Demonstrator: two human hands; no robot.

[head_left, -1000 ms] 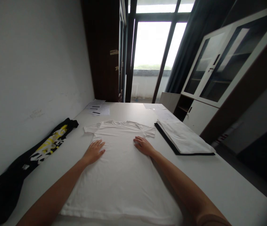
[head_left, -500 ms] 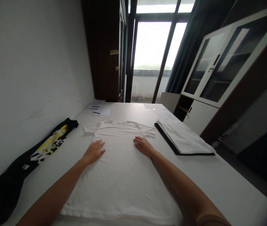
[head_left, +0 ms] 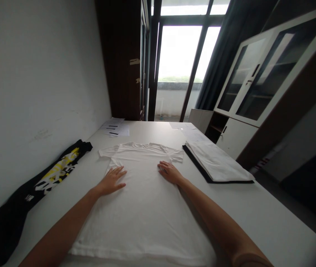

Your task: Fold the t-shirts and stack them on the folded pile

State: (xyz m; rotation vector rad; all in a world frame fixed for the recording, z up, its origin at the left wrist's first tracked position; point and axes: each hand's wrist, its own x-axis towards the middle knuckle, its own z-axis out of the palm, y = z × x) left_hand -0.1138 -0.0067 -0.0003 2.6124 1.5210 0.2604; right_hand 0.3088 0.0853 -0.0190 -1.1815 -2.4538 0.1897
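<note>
A white t-shirt (head_left: 143,200) lies spread flat on the white table (head_left: 258,211), collar away from me. My left hand (head_left: 111,181) rests palm down on the shirt's left side below the sleeve, fingers stretched and spread. On the shirt's right side, near the right sleeve, my right hand (head_left: 169,172) lies flat with its fingers extended. Neither hand holds anything.
A black garment with yellow and white print (head_left: 49,176) lies along the left wall. A stack of folded white and black clothes (head_left: 217,165) sits at the right. Papers (head_left: 116,128) lie at the table's far end. A glass-door cabinet (head_left: 258,78) stands to the right.
My left hand has shifted slightly to the right and spread its fingers more on the shirt. The right hand has barely moved.
</note>
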